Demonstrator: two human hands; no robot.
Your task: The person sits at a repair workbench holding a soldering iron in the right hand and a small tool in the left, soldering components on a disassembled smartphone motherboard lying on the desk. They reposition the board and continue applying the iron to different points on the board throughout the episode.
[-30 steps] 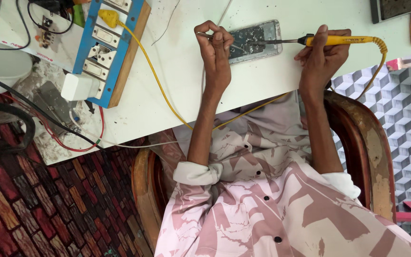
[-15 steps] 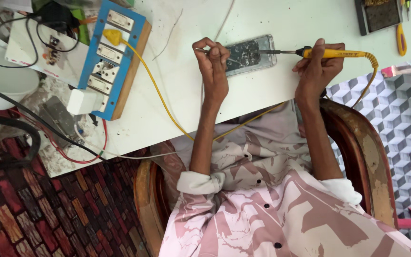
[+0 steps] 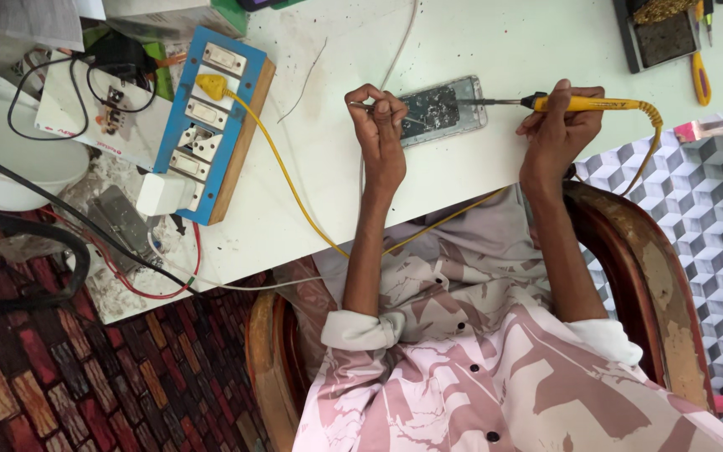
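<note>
An opened phone [image 3: 443, 109] with its circuit board bare lies on the white table [image 3: 479, 42]. My left hand [image 3: 381, 134] rests at the phone's left end and pinches a thin metal tool, likely tweezers [image 3: 360, 105], whose tip lies over the board. My right hand [image 3: 559, 125] grips the yellow handle of a soldering iron [image 3: 583, 103]. Its metal tip points left and meets the phone's right edge. The iron's yellow cord [image 3: 294, 188] runs under my arms to a plug in the blue switchboard [image 3: 202, 125].
A white box with black wires [image 3: 98, 113] and a white bowl [image 3: 10, 167] sit left of the blue switchboard. A black tray [image 3: 658, 33] and a yellow-handled tool [image 3: 700, 79] lie at the back right. I sit in a worn wooden chair [image 3: 654, 276] over patterned floor.
The view has shifted, so the table's things sit lower and further right in frame. Both hands keep their grips at the phone; the iron's tip stays at its right edge.
</note>
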